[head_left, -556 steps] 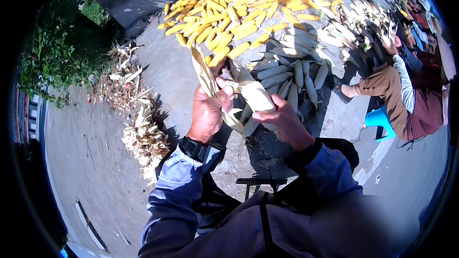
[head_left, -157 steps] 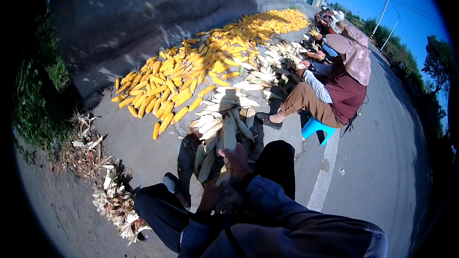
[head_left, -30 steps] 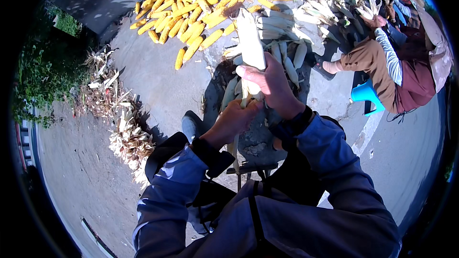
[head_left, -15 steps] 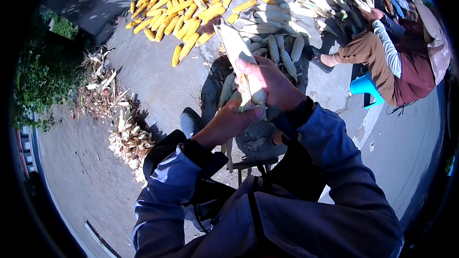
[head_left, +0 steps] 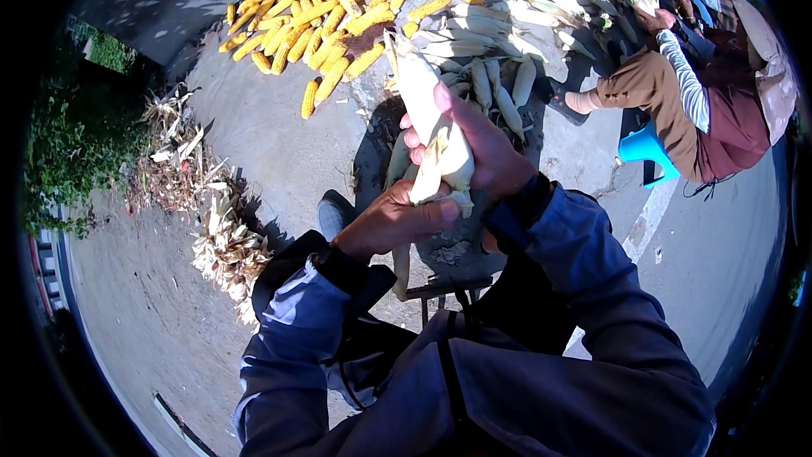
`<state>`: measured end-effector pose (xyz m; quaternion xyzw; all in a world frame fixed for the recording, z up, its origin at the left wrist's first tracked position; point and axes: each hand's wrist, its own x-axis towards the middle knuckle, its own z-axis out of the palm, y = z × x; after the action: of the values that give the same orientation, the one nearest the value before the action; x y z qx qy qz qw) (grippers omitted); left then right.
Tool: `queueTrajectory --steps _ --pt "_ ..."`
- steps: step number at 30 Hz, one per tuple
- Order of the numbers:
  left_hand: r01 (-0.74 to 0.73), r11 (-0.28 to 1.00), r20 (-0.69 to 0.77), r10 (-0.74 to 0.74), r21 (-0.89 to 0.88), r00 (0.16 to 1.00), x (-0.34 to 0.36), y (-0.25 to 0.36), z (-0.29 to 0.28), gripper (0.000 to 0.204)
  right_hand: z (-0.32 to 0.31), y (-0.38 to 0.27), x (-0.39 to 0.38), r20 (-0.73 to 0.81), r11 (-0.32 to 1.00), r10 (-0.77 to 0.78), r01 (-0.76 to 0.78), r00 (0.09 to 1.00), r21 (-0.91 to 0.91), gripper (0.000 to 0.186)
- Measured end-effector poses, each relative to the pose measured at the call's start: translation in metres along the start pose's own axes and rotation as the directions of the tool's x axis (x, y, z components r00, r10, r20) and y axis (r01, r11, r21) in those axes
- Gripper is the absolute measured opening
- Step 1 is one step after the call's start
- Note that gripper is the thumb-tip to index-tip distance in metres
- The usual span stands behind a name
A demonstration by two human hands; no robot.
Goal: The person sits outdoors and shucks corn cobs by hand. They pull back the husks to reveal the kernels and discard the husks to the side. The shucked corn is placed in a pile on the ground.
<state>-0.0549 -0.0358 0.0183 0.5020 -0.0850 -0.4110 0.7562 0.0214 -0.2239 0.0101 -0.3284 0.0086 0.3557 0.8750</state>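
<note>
A pale ear of corn (head_left: 416, 76) in its husk tilts up and away from me, its tip toward the far pile. My right hand (head_left: 484, 142) wraps round its middle from the right, thumb on top and fingertips showing on the left side. Lower down, my left hand (head_left: 397, 218) is closed on the butt end, thumb pressed against the husk. A loosened husk flap (head_left: 431, 171) lies along the lower part, between my hands. No yellow kernels show on this ear.
Bare yellow cobs (head_left: 326, 21) are heaped far ahead; unhusked ears (head_left: 499, 89) lie to their right. Stripped husks (head_left: 224, 245) are piled on the left. A person in brown trousers (head_left: 639, 85) sits on a blue stool (head_left: 647, 152) at right, holding a pale ear.
The loose husk flap has opened out wider near the butt end. My left hand has shifted slightly down, and my right thumb has moved up along the ear.
</note>
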Motion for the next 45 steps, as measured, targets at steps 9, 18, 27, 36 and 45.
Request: queueTrajectory --steps 9,18,27,36,45 --pt "-0.081 0.996 -0.23 0.086 0.032 0.969 0.012 -0.013 0.002 0.032 -0.002 -0.01 0.004 -0.252 0.964 -0.266 0.256 0.931 -0.069 0.042" --pt "-0.086 0.951 -0.35 0.192 0.297 0.917 0.026 -0.027 -0.005 0.029 0.001 -0.005 0.011 -0.336 0.806 -0.543 0.364 0.77 -0.468 0.034" --pt "-0.062 0.788 -0.392 0.371 0.613 0.842 0.032 -0.043 -0.007 0.034 0.0 0.003 0.014 -0.38 0.756 -0.55 0.251 0.744 -0.605 0.041" --pt "0.036 0.438 -0.315 0.583 0.898 0.749 0.033 -0.036 -0.003 0.029 -0.006 0.01 0.02 -0.301 0.622 -0.644 0.253 0.703 -0.741 0.041" --pt "0.013 0.241 -0.188 0.722 0.97 0.666 0.038 -0.035 -0.002 0.028 0.005 0.007 0.015 -0.236 0.505 -0.734 0.28 0.637 -0.816 0.053"
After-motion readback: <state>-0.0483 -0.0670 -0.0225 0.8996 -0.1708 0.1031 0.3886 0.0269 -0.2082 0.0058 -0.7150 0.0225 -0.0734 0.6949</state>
